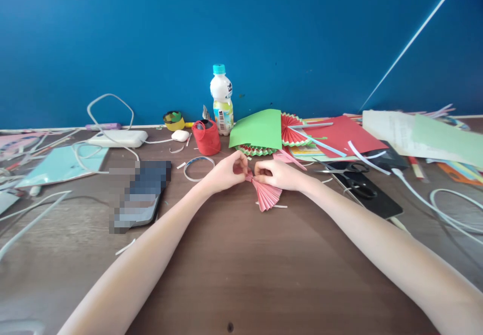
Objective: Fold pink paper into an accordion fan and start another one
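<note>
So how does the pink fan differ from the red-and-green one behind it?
The pink fan is plain, while the red-and-green fan has green edging. The pink fan spreads in a narrow wedge; the red-and-green fan opens wider. The left hand and right hand hold the pink fan; the red-and-green fan lies partly under a green sheet. Both are pleated.

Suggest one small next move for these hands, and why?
Probably pinch the pink pleated paper tighter at its narrow neck: the left hand and right hand already grip it around there, while its lower pleats spread open.
</note>
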A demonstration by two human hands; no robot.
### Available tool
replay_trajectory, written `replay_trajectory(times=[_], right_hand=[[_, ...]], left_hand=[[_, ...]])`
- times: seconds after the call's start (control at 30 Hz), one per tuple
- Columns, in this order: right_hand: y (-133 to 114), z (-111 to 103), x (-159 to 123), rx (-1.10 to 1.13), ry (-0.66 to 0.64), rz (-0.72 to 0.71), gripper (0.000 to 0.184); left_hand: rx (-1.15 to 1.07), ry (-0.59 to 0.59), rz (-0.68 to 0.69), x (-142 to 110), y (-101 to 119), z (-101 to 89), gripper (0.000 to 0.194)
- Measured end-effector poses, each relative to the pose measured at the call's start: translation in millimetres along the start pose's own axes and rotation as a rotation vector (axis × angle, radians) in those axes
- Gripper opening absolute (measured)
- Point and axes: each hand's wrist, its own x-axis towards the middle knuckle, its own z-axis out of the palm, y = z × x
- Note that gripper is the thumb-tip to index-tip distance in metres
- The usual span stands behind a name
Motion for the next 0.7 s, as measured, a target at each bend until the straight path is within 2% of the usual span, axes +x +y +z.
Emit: replay_trajectory(times=[0.1, 0.2, 0.3, 0.47, 0.7], right_hand=[[1.4, -2.2, 0.0, 0.004, -0.018, 0.015, 0.012], [2.2, -4.6, 0.0, 0.014, -0.029, 0.042, 0.013], [2.6, -6.1, 0.2, 0.028, -0.035, 0.047, 0.014], [4.1, -7.5, -0.6, 0.076, -0.038, 0.046, 0.014], [4.1, -7.1, -0.9, 0.150, -0.035, 0.048, 0.019]], left_hand=[[0.034, -0.034, -0.012, -1.1, 4.6, -1.2, 0.014], [0.142, -0.075, -0.034, -2.7, 9.1, -3.1, 0.009], [0.262, -0.081, -0.033, -3.1, 10.6, -4.7, 0.011], [0.411, -0.076, 0.067, -0.6, 6.9, -4.9, 0.007], [0.475, -0.034, 0.154, -1.7, 5.7, -3.0, 0.010]])
